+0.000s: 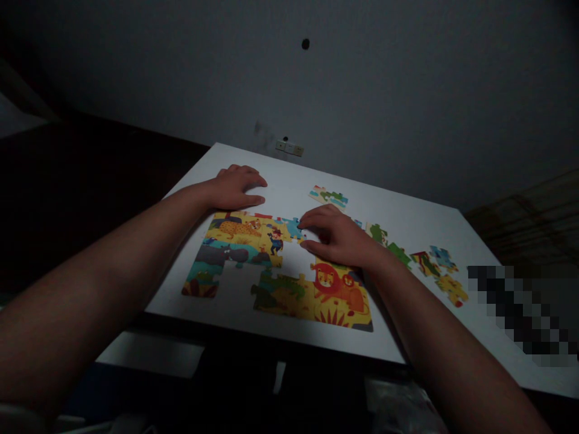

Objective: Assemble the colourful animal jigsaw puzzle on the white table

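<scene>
My left hand [239, 188] lies on the table beyond the top left of the puzzle, fingers spread and holding nothing. With curled fingers, my right hand [335, 234] has fingertips and thumb at the right edge of a light-blue puzzle piece [293, 227] at the puzzle's top edge. Its palm covers the part of the picture behind it. The partly joined animal puzzle [289, 295] shows a leopard, a hippo, a crocodile and lions. White table shows through a gap in its middle and another at the lower left.
A joined group of pieces [330, 196] lies beyond my right hand. Several loose pieces, green ones [398, 253] and blue and yellow ones [446, 274], stretch to the right across the white table [420, 217]. Wall sockets [289, 147] sit behind the table. A pixelated patch blurs the right edge.
</scene>
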{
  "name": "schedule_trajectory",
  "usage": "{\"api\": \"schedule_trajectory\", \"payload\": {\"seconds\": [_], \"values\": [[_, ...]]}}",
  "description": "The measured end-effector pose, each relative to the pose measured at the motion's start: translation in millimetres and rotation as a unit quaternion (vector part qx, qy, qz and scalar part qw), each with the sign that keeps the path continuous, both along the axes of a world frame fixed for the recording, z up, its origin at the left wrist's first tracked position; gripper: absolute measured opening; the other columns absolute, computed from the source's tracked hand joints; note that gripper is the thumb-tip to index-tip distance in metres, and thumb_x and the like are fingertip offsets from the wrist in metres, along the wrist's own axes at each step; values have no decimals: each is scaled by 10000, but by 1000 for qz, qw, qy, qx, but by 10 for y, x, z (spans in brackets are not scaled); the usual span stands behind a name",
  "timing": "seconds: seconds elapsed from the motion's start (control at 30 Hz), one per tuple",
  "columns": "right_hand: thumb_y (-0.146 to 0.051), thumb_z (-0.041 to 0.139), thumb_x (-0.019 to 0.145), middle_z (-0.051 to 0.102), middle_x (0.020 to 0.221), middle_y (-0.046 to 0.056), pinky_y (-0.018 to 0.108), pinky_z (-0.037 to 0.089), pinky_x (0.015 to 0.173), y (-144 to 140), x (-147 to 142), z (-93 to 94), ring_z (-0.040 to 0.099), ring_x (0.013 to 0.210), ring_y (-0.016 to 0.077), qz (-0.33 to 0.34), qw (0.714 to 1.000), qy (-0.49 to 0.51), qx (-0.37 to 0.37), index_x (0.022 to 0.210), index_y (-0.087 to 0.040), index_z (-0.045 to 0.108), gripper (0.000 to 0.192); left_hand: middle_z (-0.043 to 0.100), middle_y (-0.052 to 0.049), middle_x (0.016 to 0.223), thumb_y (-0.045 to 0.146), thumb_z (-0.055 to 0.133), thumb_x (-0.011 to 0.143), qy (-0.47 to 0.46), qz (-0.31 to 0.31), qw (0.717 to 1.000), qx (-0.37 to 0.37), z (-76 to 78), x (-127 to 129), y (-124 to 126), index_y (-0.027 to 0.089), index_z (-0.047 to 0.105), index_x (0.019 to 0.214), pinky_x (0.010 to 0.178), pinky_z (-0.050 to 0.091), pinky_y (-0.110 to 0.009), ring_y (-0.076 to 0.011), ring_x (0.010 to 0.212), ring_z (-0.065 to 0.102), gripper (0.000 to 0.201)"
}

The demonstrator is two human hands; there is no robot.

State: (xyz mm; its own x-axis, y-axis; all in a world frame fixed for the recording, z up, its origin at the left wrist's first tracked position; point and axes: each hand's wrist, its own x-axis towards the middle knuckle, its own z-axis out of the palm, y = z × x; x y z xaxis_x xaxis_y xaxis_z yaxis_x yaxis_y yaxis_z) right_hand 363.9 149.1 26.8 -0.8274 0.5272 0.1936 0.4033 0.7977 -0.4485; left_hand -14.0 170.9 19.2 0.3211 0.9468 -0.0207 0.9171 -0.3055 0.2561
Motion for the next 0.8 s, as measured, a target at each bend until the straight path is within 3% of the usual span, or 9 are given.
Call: {"api": "schedule_trajectory", "payload": {"seconds": [0.53, 0.67, 0.8], "values": [[-434, 837, 1132, 874, 1384, 115, 621, 600, 1259, -11, 10, -11, 767, 1374, 386, 4, 1000, 11, 11, 1339, -313, 869, 242, 563, -147, 1960, 910, 574, 1047, -12, 7, 1000, -12, 20, 14, -8, 304, 720, 1792, 1487, 330, -704, -535, 1799, 448, 971], [-447, 823, 1150, 878, 1299, 125, 594, 621, 1175, -128, -45, 181, 782, 1262, 373, 19, 1000, -2, 6, 1276, -273, 873, 221, 530, -143, 1987, 968, 572, 1009, -13, 3, 999, -29, 61, 0, -21, 306, 707, 1807, 1512, 296, -706, -531, 1835, 407, 1046], [-392, 895, 1098, 862, 1176, 102, 517, 632, 1047, -477, -206, 489, 788, 1099, 335, 31, 994, -104, -22, 1159, -287, 873, 123, 456, -100, 2040, 1052, 656, 908, -29, -29, 997, -64, 107, -17, -40, 369, 653, 1856, 1541, 285, -648, -496, 1878, 366, 1168]]}}
